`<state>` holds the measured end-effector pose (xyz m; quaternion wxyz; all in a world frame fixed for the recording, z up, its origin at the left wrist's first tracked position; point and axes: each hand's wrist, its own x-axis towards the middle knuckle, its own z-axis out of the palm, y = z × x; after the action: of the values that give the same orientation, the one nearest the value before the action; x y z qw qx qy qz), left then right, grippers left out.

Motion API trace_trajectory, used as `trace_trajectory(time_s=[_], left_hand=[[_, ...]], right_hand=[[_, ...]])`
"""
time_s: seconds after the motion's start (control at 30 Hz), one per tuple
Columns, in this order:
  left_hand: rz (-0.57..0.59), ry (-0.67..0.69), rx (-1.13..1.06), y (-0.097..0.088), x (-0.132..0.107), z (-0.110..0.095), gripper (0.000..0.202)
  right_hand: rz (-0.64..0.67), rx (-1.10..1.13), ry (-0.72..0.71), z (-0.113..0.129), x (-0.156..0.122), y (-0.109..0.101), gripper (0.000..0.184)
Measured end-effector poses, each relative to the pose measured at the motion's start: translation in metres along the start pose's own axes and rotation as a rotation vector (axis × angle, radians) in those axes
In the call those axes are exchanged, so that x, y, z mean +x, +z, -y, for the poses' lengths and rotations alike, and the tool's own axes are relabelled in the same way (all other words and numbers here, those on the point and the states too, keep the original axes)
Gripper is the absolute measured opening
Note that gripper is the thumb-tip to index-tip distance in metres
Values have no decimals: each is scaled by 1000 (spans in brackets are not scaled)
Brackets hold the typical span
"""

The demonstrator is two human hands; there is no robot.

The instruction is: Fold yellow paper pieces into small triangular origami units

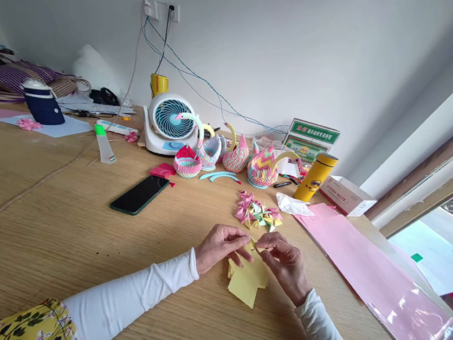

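I take the stack of yellow paper slips (pixel 246 287) as my landmark, because both hands meet above its far end. The small folded yellow paper piece (pixel 253 244) is there, in the view of my head camera, at the far end of the stack. My left hand (pixel 223 249) comes to it from the left side of the stack, with thumb and forefinger pinched narrow on the piece, while its lower fingers reach out over the slips. My right hand (pixel 286 261) comes from the right side of the stack, also with thumb and forefinger closed narrowly on this same piece. So the relation which matters to me is this one: the piece lies directly between the two sets of fingertips, and neither hand is clearly nearer. It seems to slant a little, but the fingers cover much of it, so I cannot tell its long axis with certainty. Just beyond the stack lies a pile of folded paper triangles (pixel 260 213), in pink, yellow and pale green, near to both hands. A dark smartphone (pixel 140 194) lies beyond the stack to the left, well apart from the fingers.
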<state>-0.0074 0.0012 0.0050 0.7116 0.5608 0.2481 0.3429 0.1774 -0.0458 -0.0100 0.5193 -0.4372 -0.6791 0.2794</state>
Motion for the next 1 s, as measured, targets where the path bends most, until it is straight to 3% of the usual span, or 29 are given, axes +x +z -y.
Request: trace_trajectory(time_s=[0.33, 0.6, 0.77, 0.87, 1.0], left_hand=[[-29, -23, -32, 0, 1, 1, 40], [-56, -37, -21, -1, 0, 1, 40], [-51, -9, 25, -2, 0, 0, 39], [-35, 21, 70, -3, 0, 3, 37], [3, 54, 126, -4, 2, 8, 35]], right_hand=[[49, -285, -242, 7, 0, -1, 22], [68, -467, -315, 4, -4, -1, 25], [152, -323, -122, 19, -4, -3, 17], [71, -179, 87, 22, -2, -3, 21], [43, -173, 195, 14, 0, 2, 25]])
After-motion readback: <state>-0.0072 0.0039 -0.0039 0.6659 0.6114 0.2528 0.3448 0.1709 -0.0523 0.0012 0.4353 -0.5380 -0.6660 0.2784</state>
